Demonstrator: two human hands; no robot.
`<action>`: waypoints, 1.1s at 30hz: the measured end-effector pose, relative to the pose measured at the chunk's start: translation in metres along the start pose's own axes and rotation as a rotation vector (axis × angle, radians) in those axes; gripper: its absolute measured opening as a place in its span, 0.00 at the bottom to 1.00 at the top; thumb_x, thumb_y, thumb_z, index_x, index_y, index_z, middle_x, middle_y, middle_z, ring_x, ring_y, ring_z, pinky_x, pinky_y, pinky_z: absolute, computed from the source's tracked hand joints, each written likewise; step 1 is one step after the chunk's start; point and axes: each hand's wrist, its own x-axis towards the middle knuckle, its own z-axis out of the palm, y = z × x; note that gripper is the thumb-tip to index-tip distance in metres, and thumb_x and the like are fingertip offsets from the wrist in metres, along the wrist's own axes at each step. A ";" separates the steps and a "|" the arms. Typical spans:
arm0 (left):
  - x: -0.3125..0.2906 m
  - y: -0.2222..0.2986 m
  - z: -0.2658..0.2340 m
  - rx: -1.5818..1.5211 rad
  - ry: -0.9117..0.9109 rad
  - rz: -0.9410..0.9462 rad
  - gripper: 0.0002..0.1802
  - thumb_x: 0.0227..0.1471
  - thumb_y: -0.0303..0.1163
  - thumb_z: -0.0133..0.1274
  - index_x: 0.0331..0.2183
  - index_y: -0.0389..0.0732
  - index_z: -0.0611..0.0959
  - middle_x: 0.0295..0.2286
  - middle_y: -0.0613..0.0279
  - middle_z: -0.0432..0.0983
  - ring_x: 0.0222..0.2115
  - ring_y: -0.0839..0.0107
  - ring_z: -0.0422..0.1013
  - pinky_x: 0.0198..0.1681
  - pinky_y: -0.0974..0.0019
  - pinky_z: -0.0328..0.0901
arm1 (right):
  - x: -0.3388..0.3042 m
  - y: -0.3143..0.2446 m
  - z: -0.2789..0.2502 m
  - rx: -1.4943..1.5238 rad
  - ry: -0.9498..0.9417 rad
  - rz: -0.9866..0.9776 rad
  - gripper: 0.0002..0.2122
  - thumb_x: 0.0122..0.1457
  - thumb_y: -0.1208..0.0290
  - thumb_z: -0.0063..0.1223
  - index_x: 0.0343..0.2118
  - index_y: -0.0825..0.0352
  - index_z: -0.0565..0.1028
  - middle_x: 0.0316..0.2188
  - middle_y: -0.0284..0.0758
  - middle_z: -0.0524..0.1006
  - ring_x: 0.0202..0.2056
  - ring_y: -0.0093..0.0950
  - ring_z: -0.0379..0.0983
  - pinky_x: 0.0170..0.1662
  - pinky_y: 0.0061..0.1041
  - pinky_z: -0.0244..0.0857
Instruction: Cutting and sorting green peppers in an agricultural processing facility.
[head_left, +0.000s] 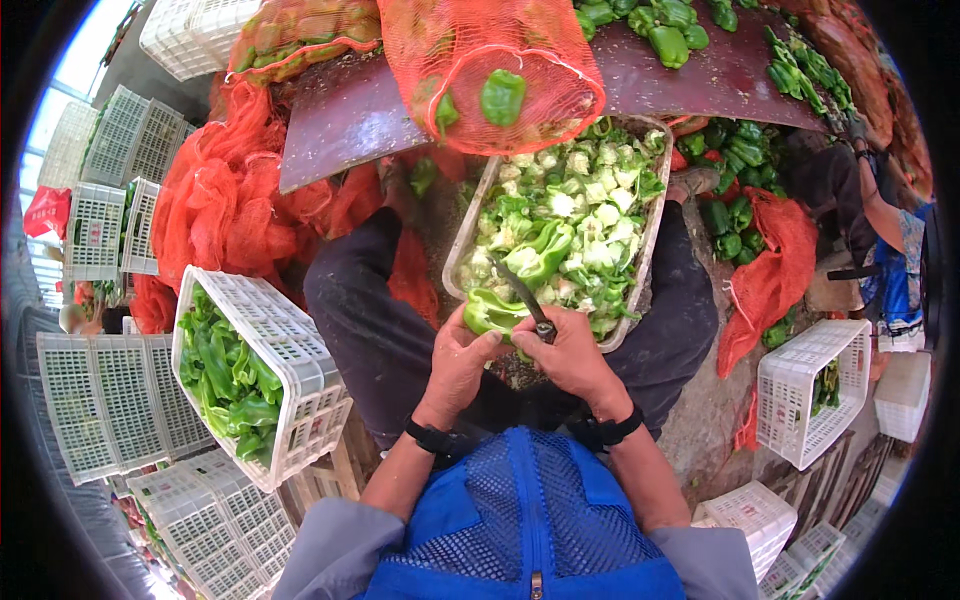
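Cupped in my left hand (460,358) is a piece of green bell pepper (492,312), cut open with its pale inside showing. My right hand (572,352) grips the dark handle of a knife (527,296), whose curved blade points up and left beside the pepper. Both hands meet over the near edge of a pale tray (464,232) that lies between my legs. Pepper cores and scraps (590,205) fill it, with a larger cut pepper piece (540,258) on top.
An orange mesh sack (490,60) with green peppers lies over a dark red board (345,115) ahead. On my left stands a white crate (300,345) of cut peppers. Whole peppers (740,150) lie at right beside orange netting (775,265). Another person's arm (880,210) shows far right.
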 end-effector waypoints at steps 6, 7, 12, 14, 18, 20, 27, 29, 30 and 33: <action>0.000 -0.011 0.009 -0.113 0.129 -0.020 0.23 0.64 0.28 0.58 0.57 0.32 0.73 0.52 0.50 0.79 0.50 0.59 0.80 0.52 0.55 0.78 | -0.013 0.011 0.013 -0.204 0.199 -0.275 0.05 0.61 0.76 0.63 0.35 0.72 0.79 0.26 0.39 0.80 0.27 0.26 0.76 0.31 0.28 0.68; 0.001 -0.011 0.009 -0.123 0.140 -0.003 0.23 0.64 0.29 0.58 0.57 0.31 0.74 0.52 0.50 0.80 0.49 0.59 0.80 0.51 0.55 0.78 | -0.014 0.012 0.014 -0.112 0.230 -0.196 0.05 0.60 0.77 0.63 0.35 0.72 0.79 0.26 0.39 0.80 0.26 0.27 0.76 0.31 0.29 0.68; 0.001 -0.002 0.007 -0.086 0.084 0.000 0.24 0.62 0.27 0.56 0.58 0.32 0.73 0.51 0.51 0.79 0.51 0.60 0.79 0.53 0.54 0.79 | -0.010 0.016 -0.001 -0.032 0.503 -0.061 0.05 0.59 0.78 0.64 0.37 0.69 0.80 0.30 0.42 0.81 0.26 0.33 0.77 0.32 0.29 0.69; 0.000 -0.001 0.009 -0.070 0.070 -0.009 0.24 0.62 0.27 0.55 0.58 0.32 0.73 0.51 0.51 0.79 0.51 0.60 0.79 0.53 0.53 0.79 | -0.008 0.005 -0.009 -0.264 0.391 -0.463 0.08 0.58 0.77 0.67 0.39 0.68 0.80 0.33 0.42 0.81 0.27 0.33 0.77 0.33 0.30 0.71; -0.003 -0.006 0.015 -0.077 0.032 -0.092 0.25 0.61 0.26 0.54 0.59 0.33 0.73 0.51 0.53 0.79 0.50 0.62 0.79 0.50 0.55 0.79 | -0.004 0.014 -0.018 -0.663 0.125 -0.494 0.11 0.53 0.73 0.68 0.38 0.63 0.77 0.33 0.40 0.77 0.31 0.43 0.78 0.33 0.40 0.73; -0.002 -0.012 0.013 -0.023 0.054 -0.147 0.26 0.60 0.25 0.54 0.59 0.33 0.73 0.50 0.54 0.79 0.49 0.63 0.79 0.50 0.56 0.80 | 0.001 0.023 -0.017 -0.664 0.138 -0.515 0.12 0.52 0.72 0.68 0.36 0.62 0.75 0.32 0.39 0.76 0.31 0.45 0.78 0.32 0.43 0.72; 0.000 -0.019 0.014 0.023 0.051 -0.050 0.29 0.56 0.24 0.57 0.60 0.34 0.74 0.49 0.58 0.80 0.49 0.69 0.78 0.50 0.62 0.78 | 0.007 0.033 0.004 -0.243 0.339 -0.268 0.05 0.57 0.75 0.64 0.33 0.68 0.78 0.24 0.42 0.78 0.25 0.36 0.79 0.30 0.36 0.71; 0.002 -0.025 0.012 0.053 0.044 0.034 0.33 0.54 0.24 0.60 0.61 0.32 0.73 0.50 0.58 0.79 0.49 0.69 0.78 0.54 0.63 0.75 | 0.009 0.038 0.011 -0.108 0.399 -0.138 0.04 0.59 0.76 0.62 0.33 0.69 0.78 0.20 0.43 0.77 0.23 0.30 0.78 0.29 0.34 0.70; 0.002 -0.024 0.012 0.055 0.040 0.030 0.33 0.54 0.24 0.60 0.61 0.32 0.73 0.50 0.58 0.79 0.49 0.69 0.78 0.54 0.63 0.75 | 0.013 0.042 0.014 -0.092 0.516 -0.102 0.04 0.60 0.76 0.61 0.33 0.70 0.78 0.19 0.39 0.77 0.22 0.25 0.76 0.28 0.32 0.69; -0.002 -0.012 0.012 0.018 0.091 0.052 0.33 0.54 0.25 0.60 0.61 0.29 0.73 0.51 0.57 0.79 0.51 0.69 0.77 0.57 0.63 0.71 | 0.016 0.049 -0.007 0.061 0.643 0.033 0.05 0.63 0.75 0.61 0.33 0.71 0.79 0.19 0.31 0.76 0.22 0.20 0.74 0.27 0.29 0.68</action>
